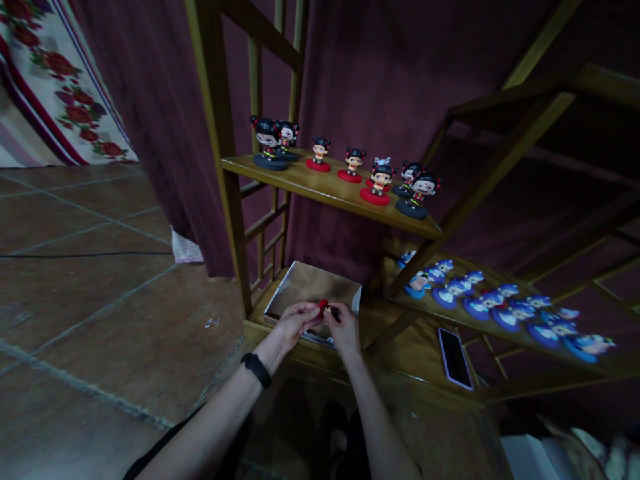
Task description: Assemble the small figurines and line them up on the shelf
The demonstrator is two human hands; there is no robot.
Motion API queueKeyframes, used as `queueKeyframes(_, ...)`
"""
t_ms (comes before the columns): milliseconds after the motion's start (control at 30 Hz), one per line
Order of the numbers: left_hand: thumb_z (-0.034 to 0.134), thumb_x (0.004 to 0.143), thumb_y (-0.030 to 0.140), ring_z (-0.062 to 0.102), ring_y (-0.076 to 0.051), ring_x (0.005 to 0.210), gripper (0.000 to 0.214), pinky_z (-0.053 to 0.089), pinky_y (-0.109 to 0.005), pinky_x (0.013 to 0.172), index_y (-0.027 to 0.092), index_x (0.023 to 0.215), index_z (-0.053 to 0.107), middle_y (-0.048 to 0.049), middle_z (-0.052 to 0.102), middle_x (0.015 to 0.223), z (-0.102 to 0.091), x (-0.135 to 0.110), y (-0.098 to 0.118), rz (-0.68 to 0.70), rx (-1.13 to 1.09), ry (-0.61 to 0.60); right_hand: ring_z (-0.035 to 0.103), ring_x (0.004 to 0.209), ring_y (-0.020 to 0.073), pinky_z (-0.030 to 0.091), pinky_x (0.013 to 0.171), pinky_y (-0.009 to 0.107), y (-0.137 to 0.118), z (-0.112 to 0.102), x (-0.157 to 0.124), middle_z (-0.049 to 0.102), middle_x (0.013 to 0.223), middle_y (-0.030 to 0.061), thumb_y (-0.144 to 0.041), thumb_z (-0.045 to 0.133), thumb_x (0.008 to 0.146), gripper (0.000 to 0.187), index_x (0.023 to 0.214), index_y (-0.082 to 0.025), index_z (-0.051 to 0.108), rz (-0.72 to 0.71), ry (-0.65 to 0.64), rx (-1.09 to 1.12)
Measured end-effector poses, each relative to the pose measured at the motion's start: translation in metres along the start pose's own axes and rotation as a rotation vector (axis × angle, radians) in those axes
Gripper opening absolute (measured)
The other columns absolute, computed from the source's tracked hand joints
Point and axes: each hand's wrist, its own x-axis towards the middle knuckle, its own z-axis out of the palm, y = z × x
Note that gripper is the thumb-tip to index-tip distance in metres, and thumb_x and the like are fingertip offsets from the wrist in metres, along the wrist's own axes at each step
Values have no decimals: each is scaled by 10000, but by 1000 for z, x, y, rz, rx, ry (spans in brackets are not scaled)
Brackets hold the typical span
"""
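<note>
Over an open white-rimmed cardboard box [310, 283] on the bottom shelf, both my hands hold one small figurine [323, 307]. My left hand [295, 321] pinches its round red base. My right hand [345, 331] has its fingers closed on the dark-haired head end, which they partly hide. Above, the upper shelf carries similar black-haired figurines, some on red bases, such as the seated one [379, 183], and some on dark bases, such as the one at the left end [269, 142].
Several blue-and-white figurines [483, 303] stand in rows on the right shelf. A phone [455, 359] lies on the lower shelf below them. The wooden upright [230, 220] rises left of the box. A dark curtain [165, 133] hangs behind, and tiled floor [90, 333] extends left.
</note>
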Motion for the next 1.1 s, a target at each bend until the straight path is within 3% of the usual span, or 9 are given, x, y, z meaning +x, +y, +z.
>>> queueKeyframes(267,743,583,137,628,-118,595,162,519,-224,642,82,694,638,-52,663,655,3,-2,-2,26,11,9,586,825,173,476,742,311,-3,-2,-2,627,878,15,-297,528,728,210,915,-245,609,-30,0,-10)
queueKeyframes(433,735,592,117,632,-131,628,161,528,-259,678,82,709,630,-66,666,687,2,-2,-1,14,-21,11,567,854,176,444,783,307,-12,-6,-3,595,898,37,-245,524,740,211,934,-233,606,-97,-12,-85)
queueKeyframes(700,706,622,105,626,-127,664,128,529,-297,739,90,702,608,-49,653,695,0,-2,-8,64,-45,-10,568,852,181,444,778,309,-10,-3,-4,594,897,48,-257,517,749,211,934,-219,611,-64,-4,-118)
queueKeyframes(900,625,694,78,624,-116,598,99,543,-303,682,118,666,539,-18,617,628,2,-1,-13,-32,-94,87,585,859,177,463,782,319,-5,-1,-1,615,962,43,-264,548,721,293,1010,-229,584,-42,-69,-14)
queueKeyframes(1000,587,722,68,636,-135,595,77,549,-312,645,126,730,537,-27,624,637,3,-1,-11,-61,-99,139,603,801,159,484,733,303,1,2,1,634,951,25,-272,553,710,330,1038,-239,560,0,-107,83)
queueKeyframes(1100,571,728,57,644,-148,596,122,552,-314,624,133,816,539,-43,644,676,3,-2,-7,-60,-84,154,594,787,156,485,730,307,7,4,3,635,951,26,-280,588,669,306,971,-233,590,39,-65,89)
